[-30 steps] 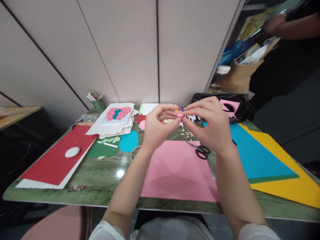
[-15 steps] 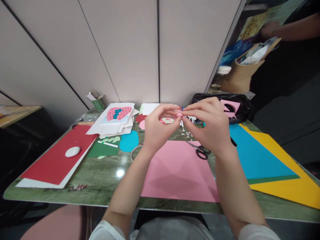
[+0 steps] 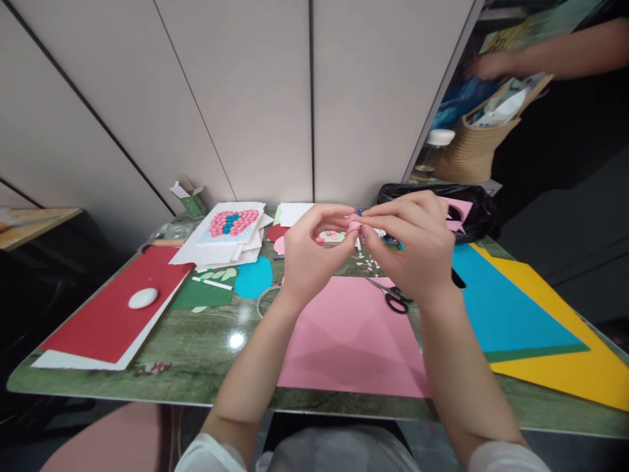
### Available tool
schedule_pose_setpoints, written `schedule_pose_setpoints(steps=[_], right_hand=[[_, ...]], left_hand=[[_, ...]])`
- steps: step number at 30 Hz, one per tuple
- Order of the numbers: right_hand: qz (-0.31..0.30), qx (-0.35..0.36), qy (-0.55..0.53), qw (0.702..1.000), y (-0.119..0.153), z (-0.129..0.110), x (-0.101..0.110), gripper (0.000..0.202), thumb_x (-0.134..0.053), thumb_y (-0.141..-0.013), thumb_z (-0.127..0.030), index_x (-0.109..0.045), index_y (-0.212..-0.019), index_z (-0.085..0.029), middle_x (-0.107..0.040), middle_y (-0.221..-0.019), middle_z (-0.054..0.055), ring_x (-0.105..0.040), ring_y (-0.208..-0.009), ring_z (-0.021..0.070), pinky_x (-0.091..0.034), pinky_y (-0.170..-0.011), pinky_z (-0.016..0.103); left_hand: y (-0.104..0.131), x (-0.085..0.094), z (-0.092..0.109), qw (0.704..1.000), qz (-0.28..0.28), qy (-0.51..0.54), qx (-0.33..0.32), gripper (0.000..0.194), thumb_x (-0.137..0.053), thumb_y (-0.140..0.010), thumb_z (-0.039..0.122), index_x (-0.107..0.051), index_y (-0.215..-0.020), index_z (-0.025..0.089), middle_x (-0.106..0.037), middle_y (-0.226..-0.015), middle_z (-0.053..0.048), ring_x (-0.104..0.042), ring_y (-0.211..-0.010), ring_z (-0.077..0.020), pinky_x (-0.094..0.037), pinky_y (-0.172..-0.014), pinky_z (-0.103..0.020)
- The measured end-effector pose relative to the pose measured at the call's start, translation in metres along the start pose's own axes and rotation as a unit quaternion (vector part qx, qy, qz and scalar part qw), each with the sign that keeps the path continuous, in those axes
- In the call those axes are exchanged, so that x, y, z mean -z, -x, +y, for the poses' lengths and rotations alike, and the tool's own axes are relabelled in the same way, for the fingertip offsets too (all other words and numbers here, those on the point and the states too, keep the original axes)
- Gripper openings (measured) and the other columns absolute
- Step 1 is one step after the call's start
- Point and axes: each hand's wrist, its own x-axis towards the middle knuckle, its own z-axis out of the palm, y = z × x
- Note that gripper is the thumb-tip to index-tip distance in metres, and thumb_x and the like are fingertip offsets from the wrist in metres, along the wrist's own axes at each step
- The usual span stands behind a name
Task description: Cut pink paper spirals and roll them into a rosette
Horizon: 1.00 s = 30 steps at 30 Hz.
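A small piece of pink paper [image 3: 353, 225] is pinched between the fingertips of both hands, above the far middle of the table. My left hand [image 3: 317, 249] grips its left side with thumb and fingers. From the right, my right hand [image 3: 413, 246] closes its fingertips on the same piece. Below the hands lies a large pink sheet [image 3: 351, 341]. Scissors with black handles [image 3: 393, 298] rest on the sheet's upper right part, blades pointing up and left.
Red sheet [image 3: 118, 301] with a white oval object [image 3: 143, 298] at left; papers with a pink and blue picture [image 3: 234, 223] behind. Blue [image 3: 511, 308] and yellow [image 3: 599, 364] sheets at right. Black bag [image 3: 484, 216] behind them. Another person's hand [image 3: 491, 65] near a woven basket [image 3: 469, 151].
My right hand has shifted slightly right, its thumb and fingertips changing position on the pink piece, which has turned a little. The other person's hand has moved left.
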Motion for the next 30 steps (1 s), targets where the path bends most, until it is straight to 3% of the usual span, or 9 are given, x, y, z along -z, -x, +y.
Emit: schedule_pose_setpoints(steps=[8, 17, 22, 30], right_hand=[[0.060, 0.062, 0.028, 0.996, 0.002, 0.002, -0.005, 0.006, -0.063, -0.082, -0.021, -0.066, -0.081, -0.026, -0.073, -0.078, -0.003, -0.060, -0.076, 0.0183, -0.039, -0.078, 0.041], [-0.046, 0.018, -0.041, 0.998, 0.002, 0.004, 0.002, 0.009, -0.061, -0.082, -0.025, -0.069, -0.086, -0.024, -0.072, -0.086, 0.000, -0.056, -0.086, 0.0211, -0.039, -0.080, 0.042], [-0.061, 0.017, -0.056, 0.996, 0.001, 0.005, 0.002, 0.008, -0.062, -0.082, -0.024, -0.069, -0.085, -0.024, -0.072, -0.085, 0.000, -0.056, -0.086, 0.0209, -0.040, -0.079, 0.040], [-0.067, -0.002, -0.069, 0.995, 0.000, 0.004, 0.006, 0.009, -0.060, -0.084, -0.025, -0.068, -0.080, -0.024, -0.072, -0.083, 0.001, -0.057, -0.084, 0.0206, -0.040, -0.076, 0.040]], left_hand=[[0.003, 0.001, 0.001, 0.999, 0.003, -0.035, -0.029, 0.023, -0.066, -0.074, 0.009, -0.063, -0.094, 0.019, -0.067, -0.085, 0.001, -0.066, -0.076, -0.0085, -0.056, -0.073, -0.022], [0.001, 0.009, 0.003, 0.994, -0.051, -0.095, -0.030, 0.024, -0.062, -0.075, 0.008, -0.063, -0.096, 0.020, -0.068, -0.088, 0.000, -0.065, -0.076, -0.0084, -0.055, -0.074, -0.023], [-0.001, 0.010, 0.001, 0.995, -0.074, -0.073, -0.014, 0.024, -0.061, -0.075, 0.007, -0.063, -0.095, 0.020, -0.068, -0.091, -0.002, -0.064, -0.075, -0.0090, -0.055, -0.075, -0.024], [-0.001, 0.012, -0.003, 0.994, -0.094, 0.005, 0.064, 0.024, -0.064, -0.075, 0.012, -0.062, -0.097, 0.022, -0.065, -0.076, 0.000, -0.065, -0.072, -0.0116, -0.055, -0.069, -0.024]])
